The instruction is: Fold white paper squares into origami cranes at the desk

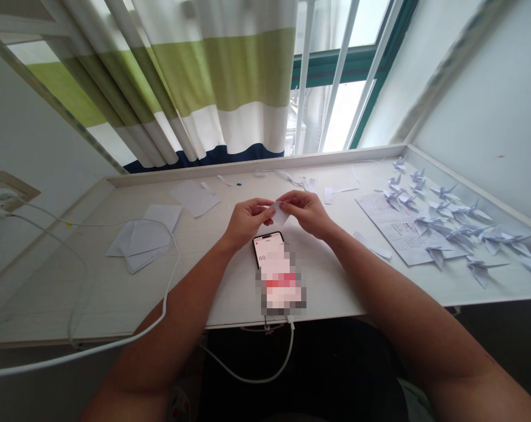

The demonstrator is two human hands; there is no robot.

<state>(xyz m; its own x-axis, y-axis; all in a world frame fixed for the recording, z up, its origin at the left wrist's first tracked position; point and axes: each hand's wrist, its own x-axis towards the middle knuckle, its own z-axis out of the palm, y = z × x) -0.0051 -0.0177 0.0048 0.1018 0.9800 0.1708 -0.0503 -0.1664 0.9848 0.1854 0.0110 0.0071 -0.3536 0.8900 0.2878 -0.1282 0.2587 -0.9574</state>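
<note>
Over my feed I see a white desk (pixel 327 287) with a raised rim (pixel 204 170) at the back. Loose white sheets (pixel 153 231) lie on its left, a phone (pixel 274 264) near the front edge, paper scraps (pixel 329 195) farther back; to the right, folded paper cranes (pixel 477 268) sit on and beside a printed sheet (pixel 395 231).

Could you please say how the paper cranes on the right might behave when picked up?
The paper cranes are probably very light, being folded from white paper. Their thin, pointed tips would likely bend under a firm pinch, though the creased bodies should mostly keep their shape if lifted gently.
</note>
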